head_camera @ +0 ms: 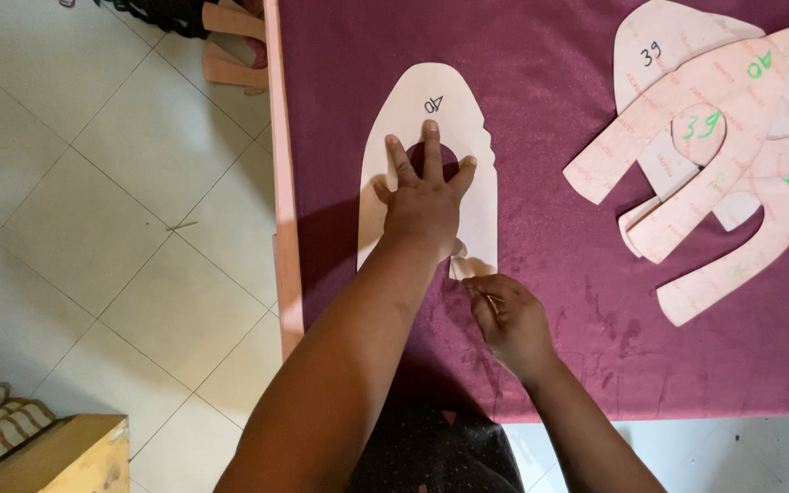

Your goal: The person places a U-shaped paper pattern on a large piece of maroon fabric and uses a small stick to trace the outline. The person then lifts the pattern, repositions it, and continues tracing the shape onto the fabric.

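The left hand [426, 196] lies flat with spread fingers on the paper pattern [426, 110] on the purple cloth [550, 301], holding nothing, while the right hand [509, 319], curled just below the pattern's lower edge, pinches a thin pen [489, 294] near it.

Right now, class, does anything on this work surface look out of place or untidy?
Nothing is damaged or spilled. The only untidy spot is the pile of pink paper patterns at the right, overlapping at odd angles. The left hand presses a white pattern flat on the maroon cloth.
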